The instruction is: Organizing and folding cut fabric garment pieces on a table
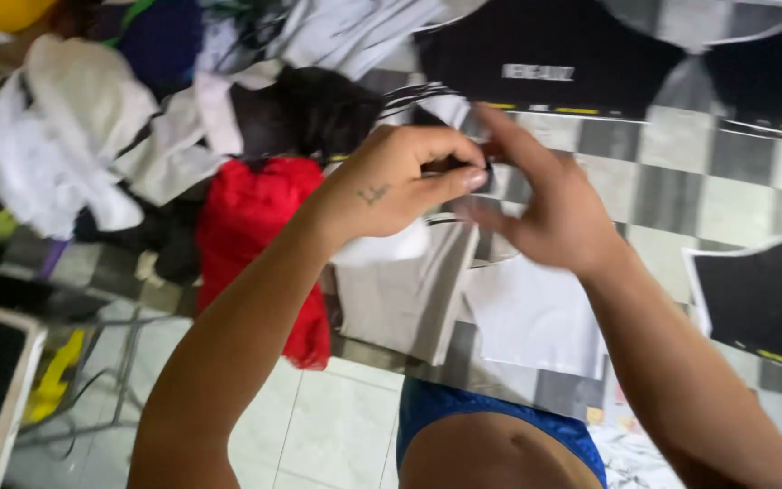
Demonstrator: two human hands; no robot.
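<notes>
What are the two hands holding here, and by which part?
The left hand pinches a small dark piece between thumb and fingers; the right hand meets it there. Motion blur hides what the piece is and which part is gripped.

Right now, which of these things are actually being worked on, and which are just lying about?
In hand: left hand and right hand pinch a small dark piece; white fabric pieces beneath.

Lying about: red garment, clothes pile, black panel, checkered table.
</notes>
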